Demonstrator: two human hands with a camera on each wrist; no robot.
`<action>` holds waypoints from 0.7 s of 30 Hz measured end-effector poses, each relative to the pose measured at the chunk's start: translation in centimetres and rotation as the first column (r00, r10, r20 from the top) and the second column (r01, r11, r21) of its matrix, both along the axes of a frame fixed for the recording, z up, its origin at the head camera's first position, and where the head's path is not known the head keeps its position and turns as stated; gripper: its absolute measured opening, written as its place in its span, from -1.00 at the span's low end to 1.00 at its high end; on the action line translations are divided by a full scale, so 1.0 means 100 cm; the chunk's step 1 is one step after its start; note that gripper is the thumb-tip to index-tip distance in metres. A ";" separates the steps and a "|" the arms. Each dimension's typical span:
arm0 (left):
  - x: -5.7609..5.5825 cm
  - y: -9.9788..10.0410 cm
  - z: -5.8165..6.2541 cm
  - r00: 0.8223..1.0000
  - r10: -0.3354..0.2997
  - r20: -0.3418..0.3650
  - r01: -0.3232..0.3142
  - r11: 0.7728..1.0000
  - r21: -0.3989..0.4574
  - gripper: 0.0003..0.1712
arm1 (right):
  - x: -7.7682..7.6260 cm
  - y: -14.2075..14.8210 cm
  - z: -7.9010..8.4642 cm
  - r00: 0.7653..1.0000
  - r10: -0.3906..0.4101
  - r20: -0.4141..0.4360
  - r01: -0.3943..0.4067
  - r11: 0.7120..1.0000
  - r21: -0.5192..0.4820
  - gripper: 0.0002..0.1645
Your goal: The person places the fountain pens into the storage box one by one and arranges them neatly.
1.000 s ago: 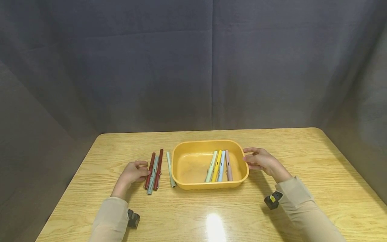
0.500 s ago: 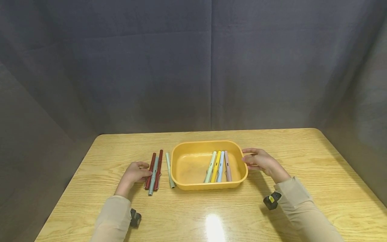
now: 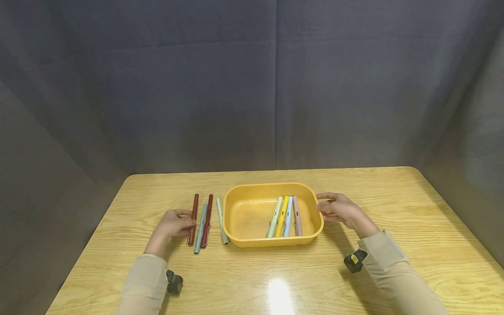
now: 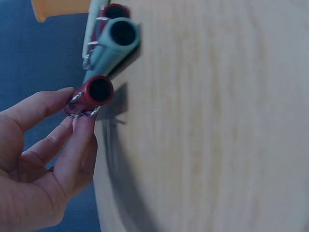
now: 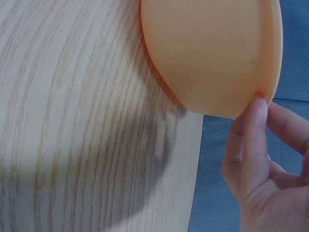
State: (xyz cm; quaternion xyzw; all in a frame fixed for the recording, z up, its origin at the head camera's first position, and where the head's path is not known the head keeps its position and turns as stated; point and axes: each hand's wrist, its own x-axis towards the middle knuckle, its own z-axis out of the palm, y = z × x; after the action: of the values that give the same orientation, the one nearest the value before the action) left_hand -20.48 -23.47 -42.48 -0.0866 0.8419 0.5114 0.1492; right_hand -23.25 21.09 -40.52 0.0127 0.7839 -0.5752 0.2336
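My left hand [image 3: 173, 225] pinches a dark red pen [image 3: 195, 205] between thumb and fingers; the left wrist view shows the round hollow end of this red pen [image 4: 94, 92] with its wire clip. Close to its right lie a grey-green pen [image 3: 201, 229], a second dark red pen [image 3: 207, 218] and a pale green pen [image 3: 220, 214]. The yellow tray [image 3: 248, 239] stands right of them, and my right hand [image 3: 344, 212] grips its right end. Thumb and fingertips meet the tray's rim [image 5: 277, 53] in the right wrist view.
Inside the tray, toward its right side, lie a light green pen [image 3: 275, 216], a yellow pen [image 3: 281, 216], a light blue pen [image 3: 288, 216] and a pink pen [image 3: 297, 216]. A grey curtain [image 3: 252, 87] hangs behind the wooden table [image 3: 220, 280].
The left red pen has shifted slightly left and away from me in my left hand, parting from the grey-green pen. My right hand stays at the tray.
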 end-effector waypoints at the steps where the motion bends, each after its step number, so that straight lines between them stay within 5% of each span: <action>1: 0.000 -0.001 0.002 1.000 0.004 -0.004 -0.004 1.000 0.010 -0.43 | 0.000 0.000 0.000 1.000 0.001 -0.001 -0.001 1.000 0.001 -0.30; 21: -0.002 0.019 0.040 1.000 -0.004 -0.012 0.007 0.966 0.257 -0.31 | 0.000 0.002 0.001 1.000 0.000 0.007 0.000 1.000 0.006 -0.30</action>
State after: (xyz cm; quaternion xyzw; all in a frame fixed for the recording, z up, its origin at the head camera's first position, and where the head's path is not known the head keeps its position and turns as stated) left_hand -20.68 -21.59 -38.50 -0.0611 0.7695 0.6164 0.1557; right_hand -23.24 21.31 -40.46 0.0156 0.7848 -0.5727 0.2362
